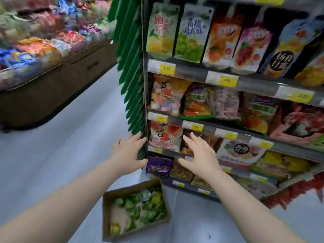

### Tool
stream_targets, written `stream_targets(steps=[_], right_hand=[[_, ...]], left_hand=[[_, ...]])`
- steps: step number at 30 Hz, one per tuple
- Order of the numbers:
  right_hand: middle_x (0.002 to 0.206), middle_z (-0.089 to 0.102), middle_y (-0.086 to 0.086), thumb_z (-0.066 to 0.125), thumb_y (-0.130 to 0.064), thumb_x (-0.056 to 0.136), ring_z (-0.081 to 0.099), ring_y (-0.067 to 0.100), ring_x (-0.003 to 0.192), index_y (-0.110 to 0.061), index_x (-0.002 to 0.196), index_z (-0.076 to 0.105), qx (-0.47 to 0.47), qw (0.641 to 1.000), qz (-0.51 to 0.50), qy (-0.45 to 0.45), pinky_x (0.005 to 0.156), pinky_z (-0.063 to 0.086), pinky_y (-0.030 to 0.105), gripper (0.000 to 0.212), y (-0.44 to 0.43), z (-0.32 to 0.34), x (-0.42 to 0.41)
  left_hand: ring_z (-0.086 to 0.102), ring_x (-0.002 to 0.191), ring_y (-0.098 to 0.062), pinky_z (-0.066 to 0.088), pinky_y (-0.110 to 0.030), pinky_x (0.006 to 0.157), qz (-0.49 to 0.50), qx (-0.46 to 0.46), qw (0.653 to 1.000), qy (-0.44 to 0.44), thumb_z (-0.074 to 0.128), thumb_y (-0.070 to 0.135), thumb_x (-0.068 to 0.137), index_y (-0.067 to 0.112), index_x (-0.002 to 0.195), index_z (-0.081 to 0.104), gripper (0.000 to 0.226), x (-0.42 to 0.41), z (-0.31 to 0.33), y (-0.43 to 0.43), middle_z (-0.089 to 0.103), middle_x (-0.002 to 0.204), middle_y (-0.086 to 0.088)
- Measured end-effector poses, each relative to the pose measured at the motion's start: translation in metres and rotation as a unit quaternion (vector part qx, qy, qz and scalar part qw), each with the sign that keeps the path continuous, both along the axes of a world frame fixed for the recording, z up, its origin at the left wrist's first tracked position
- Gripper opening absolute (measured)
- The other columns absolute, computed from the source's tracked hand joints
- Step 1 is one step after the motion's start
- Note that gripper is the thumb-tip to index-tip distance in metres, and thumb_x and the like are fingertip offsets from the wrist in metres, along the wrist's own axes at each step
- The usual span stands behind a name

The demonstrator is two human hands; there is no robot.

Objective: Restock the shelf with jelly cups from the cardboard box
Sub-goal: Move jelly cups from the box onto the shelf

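Cardboard box (106, 216) holds green jelly cups (140, 209) — blurred, count unclear.

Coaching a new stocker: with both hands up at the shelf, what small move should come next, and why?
Probably lower the left hand to the cardboard box on the floor and take green jelly cups. Both it and the right hand are open and empty by the shelf, so nothing can be placed yet.

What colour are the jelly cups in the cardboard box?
Mostly green jelly cups, seen in the head view.
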State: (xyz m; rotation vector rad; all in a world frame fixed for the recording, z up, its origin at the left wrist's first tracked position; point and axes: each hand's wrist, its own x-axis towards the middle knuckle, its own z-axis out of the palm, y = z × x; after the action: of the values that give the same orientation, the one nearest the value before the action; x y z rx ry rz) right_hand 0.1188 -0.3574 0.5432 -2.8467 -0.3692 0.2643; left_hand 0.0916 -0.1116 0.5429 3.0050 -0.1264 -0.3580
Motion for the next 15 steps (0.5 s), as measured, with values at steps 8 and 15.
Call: stream_targets(steps=[8, 15], right_hand=[[0.159, 0.017, -0.008, 0.058, -0.052, 0.089, 0.018, 0.019, 0.145, -0.039, 0.148, 0.029, 0.016, 0.991, -0.018, 0.130, 0.113, 0.027, 0.038, 0.068, 0.084, -0.117, 0.006], [0.158, 0.022, -0.010, 0.058, -0.041, 0.090, 0.023, 0.019, 0.143, -0.041, 0.146, 0.032, 0.022, 0.977, -0.021, 0.212, 0.114, 0.027, 0.037, 0.062, 0.113, -0.258, -0.003]], left_hand=[[0.005, 0.148, -0.024, 0.011, -0.051, 0.117, -0.035, 0.003, 0.989, 0.140, 0.046, 0.059, 0.090, 0.035, 0.153, -0.001, 0.082, 0.000, -0.123, 0.082, -0.005, 0.162, 0.001], [0.014, 0.147, -0.021, 0.018, -0.042, 0.117, 0.009, -0.032, 0.976, 0.217, 0.048, 0.047, 0.089, 0.031, 0.153, 0.005, 0.079, -0.016, -0.268, 0.109, 0.000, 0.162, 0.000]])
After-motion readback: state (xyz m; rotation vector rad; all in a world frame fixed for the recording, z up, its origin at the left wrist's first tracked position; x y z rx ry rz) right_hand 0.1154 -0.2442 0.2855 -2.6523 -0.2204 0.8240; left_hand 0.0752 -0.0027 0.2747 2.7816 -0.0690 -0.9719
